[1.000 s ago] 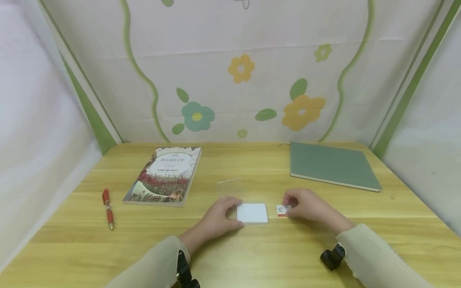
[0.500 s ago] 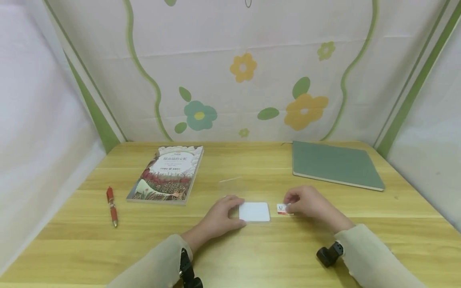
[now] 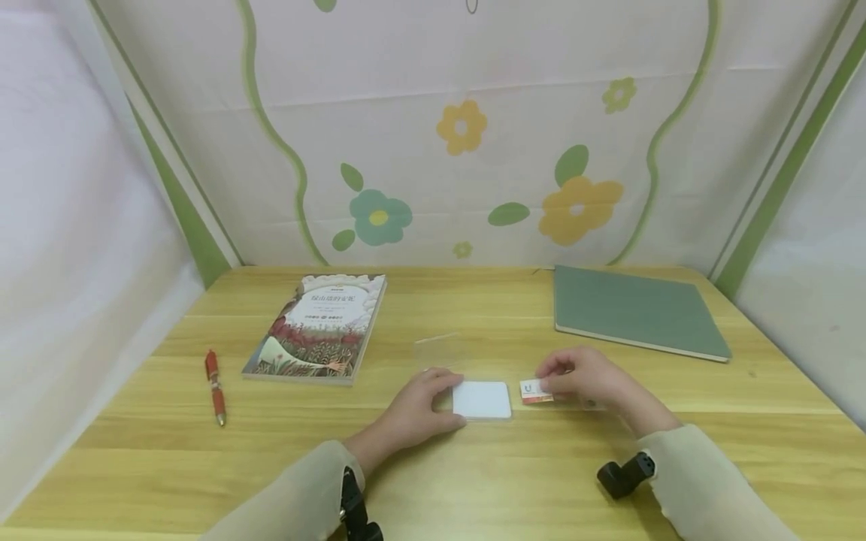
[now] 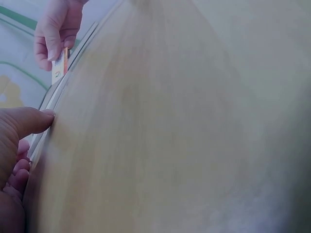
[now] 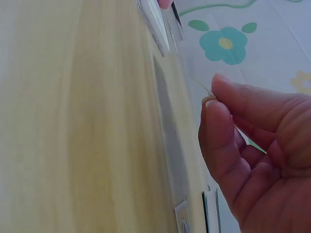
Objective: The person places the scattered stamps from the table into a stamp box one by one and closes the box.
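While two hands work at the near middle of the table [image 3: 203,458], two cards sit between them.
One white card [image 3: 482,399] lies flat, the left hand [image 3: 416,409] resting at its left edge with thumb and fingers loosely curled against it. Just right of it, the right hand [image 3: 585,378] pinches one small red-and-white card [image 3: 534,391] by thumb and fingertips. One illustrated paperback book [image 3: 319,327] lies far left, one red pen [image 3: 216,386] left of it, one green notebook [image 3: 636,309] far right, and one clear plastic sleeve [image 3: 440,347] beyond the white card.
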Demonstrator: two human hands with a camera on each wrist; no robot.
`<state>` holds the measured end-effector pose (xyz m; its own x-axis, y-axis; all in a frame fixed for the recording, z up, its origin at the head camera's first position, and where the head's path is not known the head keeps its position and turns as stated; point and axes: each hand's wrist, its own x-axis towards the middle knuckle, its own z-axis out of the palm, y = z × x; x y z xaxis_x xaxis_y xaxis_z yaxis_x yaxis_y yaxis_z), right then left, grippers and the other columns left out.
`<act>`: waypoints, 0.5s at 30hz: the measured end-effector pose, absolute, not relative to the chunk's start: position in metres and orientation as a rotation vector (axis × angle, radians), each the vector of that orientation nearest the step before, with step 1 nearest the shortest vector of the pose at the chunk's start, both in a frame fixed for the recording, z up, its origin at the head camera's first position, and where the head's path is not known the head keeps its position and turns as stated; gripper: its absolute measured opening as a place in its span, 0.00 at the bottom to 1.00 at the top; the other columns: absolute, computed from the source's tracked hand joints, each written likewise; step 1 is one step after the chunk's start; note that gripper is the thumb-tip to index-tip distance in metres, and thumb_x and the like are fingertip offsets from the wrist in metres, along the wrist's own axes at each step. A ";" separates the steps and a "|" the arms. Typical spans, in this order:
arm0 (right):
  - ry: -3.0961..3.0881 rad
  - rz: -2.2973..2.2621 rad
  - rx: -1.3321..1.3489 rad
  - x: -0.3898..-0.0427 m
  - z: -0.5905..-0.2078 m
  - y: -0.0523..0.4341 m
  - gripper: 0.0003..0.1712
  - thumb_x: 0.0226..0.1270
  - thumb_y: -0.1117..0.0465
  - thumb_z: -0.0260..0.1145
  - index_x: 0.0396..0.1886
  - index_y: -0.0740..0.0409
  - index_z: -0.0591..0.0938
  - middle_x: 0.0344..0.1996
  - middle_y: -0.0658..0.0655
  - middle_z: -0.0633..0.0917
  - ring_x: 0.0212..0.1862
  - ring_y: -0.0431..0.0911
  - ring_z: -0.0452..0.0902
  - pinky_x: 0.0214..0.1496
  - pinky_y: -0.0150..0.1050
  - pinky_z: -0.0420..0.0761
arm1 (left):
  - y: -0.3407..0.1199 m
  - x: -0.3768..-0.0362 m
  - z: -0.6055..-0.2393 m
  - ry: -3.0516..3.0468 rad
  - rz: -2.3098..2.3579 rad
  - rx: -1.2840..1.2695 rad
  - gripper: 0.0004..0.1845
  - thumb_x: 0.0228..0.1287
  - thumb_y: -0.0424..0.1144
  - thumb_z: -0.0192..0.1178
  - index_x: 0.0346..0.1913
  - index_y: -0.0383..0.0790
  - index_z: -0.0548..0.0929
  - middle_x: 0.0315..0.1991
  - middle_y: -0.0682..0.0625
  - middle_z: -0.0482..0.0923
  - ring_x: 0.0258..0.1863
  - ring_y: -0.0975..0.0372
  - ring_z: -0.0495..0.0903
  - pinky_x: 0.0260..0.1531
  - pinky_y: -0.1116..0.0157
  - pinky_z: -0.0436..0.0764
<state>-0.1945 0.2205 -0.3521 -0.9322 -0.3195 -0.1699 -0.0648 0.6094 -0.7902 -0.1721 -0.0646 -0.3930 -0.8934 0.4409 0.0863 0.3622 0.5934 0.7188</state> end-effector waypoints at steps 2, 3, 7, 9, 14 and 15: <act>2.529 -1.254 -0.311 -0.194 -0.352 0.219 0.13 0.55 0.58 0.69 0.38 0.61 0.82 0.32 0.53 0.81 0.35 0.44 0.74 0.37 0.37 0.78 | -0.065 -0.172 -0.393 2.719 1.180 0.684 0.32 0.47 0.43 0.69 0.59 0.39 0.75 0.58 0.44 0.71 0.58 0.50 0.68 0.60 0.50 0.67; 2.517 -1.269 -0.316 -0.194 -0.352 0.218 0.14 0.55 0.58 0.69 0.38 0.61 0.82 0.32 0.53 0.81 0.35 0.44 0.74 0.37 0.37 0.78 | -0.065 -0.172 -0.393 2.721 1.178 0.682 0.32 0.47 0.43 0.69 0.59 0.39 0.75 0.58 0.44 0.71 0.58 0.50 0.68 0.60 0.50 0.67; 2.469 -1.327 -0.310 -0.194 -0.352 0.217 0.14 0.56 0.59 0.68 0.39 0.63 0.81 0.31 0.54 0.80 0.34 0.45 0.75 0.36 0.36 0.80 | -0.065 -0.172 -0.393 2.721 1.177 0.677 0.33 0.47 0.43 0.69 0.59 0.39 0.74 0.58 0.45 0.71 0.58 0.51 0.68 0.60 0.50 0.67; 2.448 -1.357 -0.295 -0.195 -0.352 0.214 0.14 0.56 0.59 0.68 0.39 0.64 0.80 0.31 0.54 0.80 0.34 0.45 0.76 0.37 0.36 0.81 | -0.064 -0.172 -0.393 2.721 1.177 0.676 0.33 0.48 0.43 0.69 0.59 0.39 0.74 0.58 0.45 0.71 0.58 0.51 0.69 0.60 0.51 0.67; 2.411 -1.411 -0.284 -0.195 -0.352 0.205 0.16 0.56 0.59 0.68 0.41 0.66 0.80 0.32 0.55 0.80 0.34 0.44 0.77 0.38 0.36 0.81 | -0.065 -0.171 -0.392 2.728 1.159 0.674 0.33 0.48 0.44 0.69 0.59 0.40 0.74 0.58 0.46 0.71 0.58 0.51 0.68 0.60 0.51 0.67; 2.405 -1.421 -0.284 -0.195 -0.353 0.202 0.17 0.56 0.59 0.68 0.41 0.66 0.80 0.32 0.55 0.80 0.33 0.44 0.77 0.37 0.35 0.81 | -0.065 -0.171 -0.392 2.730 1.156 0.676 0.33 0.48 0.44 0.69 0.59 0.40 0.74 0.58 0.46 0.71 0.58 0.51 0.68 0.60 0.50 0.67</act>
<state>-0.1948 0.2024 -0.3527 -0.9247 -0.3346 -0.1814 -0.0026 0.4821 -0.8761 -0.1709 -0.0648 -0.3919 -0.8965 0.4361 0.0784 0.3598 0.6132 0.7032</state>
